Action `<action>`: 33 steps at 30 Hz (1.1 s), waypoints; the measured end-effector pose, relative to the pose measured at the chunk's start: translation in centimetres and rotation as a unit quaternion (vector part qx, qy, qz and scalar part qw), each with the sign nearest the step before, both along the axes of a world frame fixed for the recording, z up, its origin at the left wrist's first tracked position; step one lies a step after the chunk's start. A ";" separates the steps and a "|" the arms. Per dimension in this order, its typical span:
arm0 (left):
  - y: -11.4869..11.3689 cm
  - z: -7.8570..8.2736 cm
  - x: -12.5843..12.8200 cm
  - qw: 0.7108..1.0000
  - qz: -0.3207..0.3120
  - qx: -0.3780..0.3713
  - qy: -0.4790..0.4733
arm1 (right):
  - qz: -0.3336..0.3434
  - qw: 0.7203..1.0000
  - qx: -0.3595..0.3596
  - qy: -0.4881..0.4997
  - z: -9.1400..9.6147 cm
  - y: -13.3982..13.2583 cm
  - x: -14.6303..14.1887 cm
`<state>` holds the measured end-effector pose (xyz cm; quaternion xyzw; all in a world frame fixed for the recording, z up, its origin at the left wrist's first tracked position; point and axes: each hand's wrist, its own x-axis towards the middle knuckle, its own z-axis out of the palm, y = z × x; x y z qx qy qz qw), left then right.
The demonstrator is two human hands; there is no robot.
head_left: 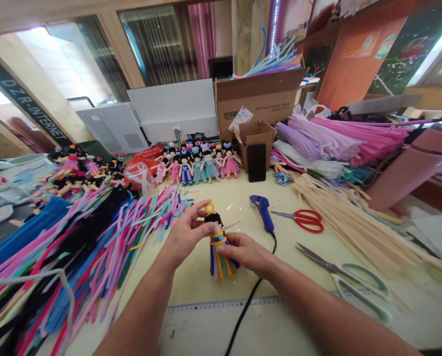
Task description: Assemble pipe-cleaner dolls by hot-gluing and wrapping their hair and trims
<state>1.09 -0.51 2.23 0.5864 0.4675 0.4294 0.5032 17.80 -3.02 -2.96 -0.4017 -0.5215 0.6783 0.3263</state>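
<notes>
Upright between my hands is a pipe-cleaner doll (221,257) with black hair, a yellow loop on top and a skirt of many colours. My left hand (187,232) grips its head and upper body, thumb across the front. Lower down, my right hand (248,252) pinches the waist at the yellow band. One pale arm of the doll sticks out to the right. A blue glue gun (262,211) lies just beyond my right hand, its black cord (248,301) running toward me. To its right are red-handled scissors (304,220) and larger green-handled scissors (347,279).
Finished dolls (202,165) stand in rows at the back, before a cardboard box (258,96) and a dark phone (256,163). Loose coloured pipe cleaners (95,247) cover the left side. Beige pipe cleaners (347,222) and a pink bottle (410,163) lie right. A ruler (202,306) crosses the front.
</notes>
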 end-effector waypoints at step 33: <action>0.1 -0.3 -0.1 1.000 -0.009 -0.008 0.018 | 0.001 1.000 -0.001 -0.026 -0.1 0.2 0.0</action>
